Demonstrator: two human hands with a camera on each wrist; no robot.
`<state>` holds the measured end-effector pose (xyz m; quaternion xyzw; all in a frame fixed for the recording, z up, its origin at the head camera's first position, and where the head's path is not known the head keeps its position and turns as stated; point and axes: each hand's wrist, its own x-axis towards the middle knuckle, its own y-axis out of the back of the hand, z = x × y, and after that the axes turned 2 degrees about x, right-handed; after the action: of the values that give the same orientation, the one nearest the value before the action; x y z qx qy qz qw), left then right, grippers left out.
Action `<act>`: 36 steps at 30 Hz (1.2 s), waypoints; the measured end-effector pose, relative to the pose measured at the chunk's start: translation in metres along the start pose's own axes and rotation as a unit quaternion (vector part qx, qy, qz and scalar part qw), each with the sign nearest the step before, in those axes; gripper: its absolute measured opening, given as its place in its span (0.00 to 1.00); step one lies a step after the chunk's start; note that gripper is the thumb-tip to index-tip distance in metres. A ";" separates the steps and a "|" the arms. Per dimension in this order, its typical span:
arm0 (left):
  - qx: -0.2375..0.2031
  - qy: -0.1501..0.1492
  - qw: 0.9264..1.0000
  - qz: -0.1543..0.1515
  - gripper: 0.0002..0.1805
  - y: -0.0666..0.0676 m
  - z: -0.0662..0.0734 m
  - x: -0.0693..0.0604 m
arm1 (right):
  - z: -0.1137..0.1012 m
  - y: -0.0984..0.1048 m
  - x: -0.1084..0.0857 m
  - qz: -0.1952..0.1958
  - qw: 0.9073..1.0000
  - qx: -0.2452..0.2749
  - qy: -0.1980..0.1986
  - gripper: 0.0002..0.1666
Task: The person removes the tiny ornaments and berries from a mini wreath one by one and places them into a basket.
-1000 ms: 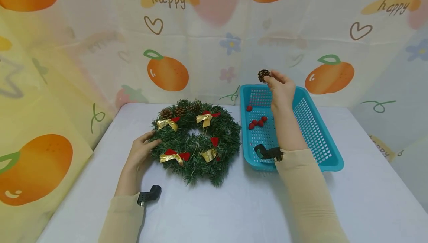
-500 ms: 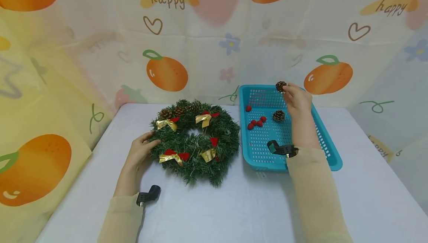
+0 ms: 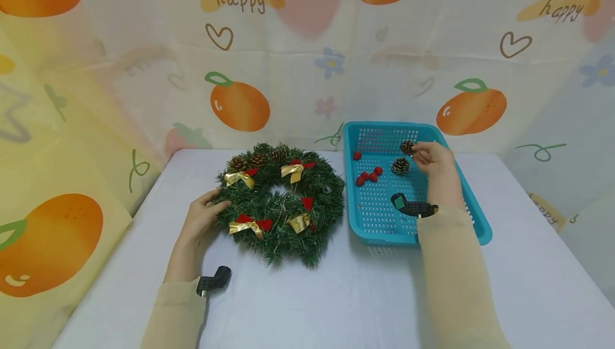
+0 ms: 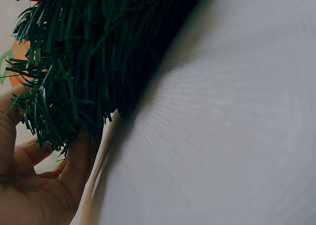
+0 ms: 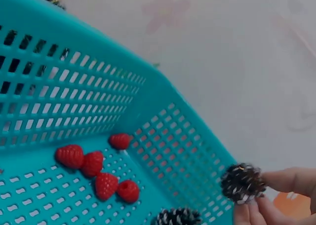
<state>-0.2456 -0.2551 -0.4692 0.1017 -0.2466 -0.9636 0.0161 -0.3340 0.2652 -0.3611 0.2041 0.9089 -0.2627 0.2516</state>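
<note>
My right hand pinches a brown pine cone with pale-tipped scales just inside the back of the blue basket. In the right wrist view, thumb and fingertips hold this pine cone beside the basket's wall. A second pine cone lies on the basket floor, just below the held one. On the left, my left hand holds the outer edge of a green wreath. The left wrist view has the left hand with thumb and fingers on either side of the wreath's greenery.
Several red raspberries lie in the basket's left part. The wreath carries gold bows, red pieces and several pine cones. A white cloth covers the table, and a printed curtain hangs behind it.
My right hand has moved right, then down into the basket with the pine cone. The second cone in the basket has come into sight. Left hand and wreath have stayed put.
</note>
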 end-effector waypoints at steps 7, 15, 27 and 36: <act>-0.009 0.006 1.000 -0.003 0.40 0.000 0.001 -0.001 | 0.000 0.010 0.011 -0.012 0.996 -0.051 -0.073 0.46; -0.002 0.004 1.000 0.003 0.39 -0.001 0.002 -0.001 | 0.002 0.013 0.013 -0.002 0.996 -0.056 -0.072 0.39; -0.011 0.004 1.000 -0.004 0.40 -0.001 0.002 -0.002 | 0.000 0.012 0.011 -0.017 0.998 -0.029 -0.052 0.08; 0.000 0.000 1.000 0.003 0.39 0.000 0.001 -0.001 | 0.000 0.006 0.010 0.001 0.999 -0.024 -0.027 0.34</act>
<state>-0.2448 -0.2541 -0.4682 0.1011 -0.2470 -0.9635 0.0188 -0.3391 0.2719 -0.3690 0.1920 0.9076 -0.2457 0.2812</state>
